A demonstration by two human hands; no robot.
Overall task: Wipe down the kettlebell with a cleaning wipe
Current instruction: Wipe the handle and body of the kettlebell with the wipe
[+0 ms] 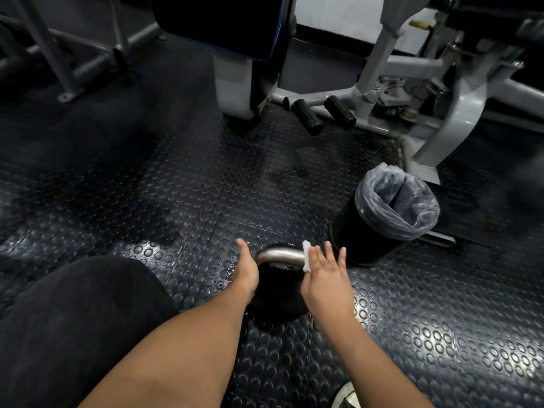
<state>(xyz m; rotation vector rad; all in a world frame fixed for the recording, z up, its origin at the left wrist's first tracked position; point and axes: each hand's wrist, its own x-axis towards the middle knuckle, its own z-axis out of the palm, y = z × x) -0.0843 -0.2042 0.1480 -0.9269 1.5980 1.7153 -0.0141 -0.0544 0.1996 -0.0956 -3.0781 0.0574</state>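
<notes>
A black kettlebell (278, 301) with a bare steel handle (281, 254) stands on the studded rubber floor between my hands. My left hand (246, 272) rests against the left side of the bell, thumb pointing away, fingers hidden behind it. My right hand (325, 278) presses a small white cleaning wipe (306, 256) against the right end of the handle, its fingers spread and straight. Most of the wipe is hidden under the palm.
A black bin (365, 240) with a clear plastic liner stands just right of the kettlebell. A grey gym machine frame (441, 113) with two black foot pegs (306, 116) fills the back right. My dark-clothed knee (73, 319) is at the lower left, a shoe tip (347, 396) at the bottom.
</notes>
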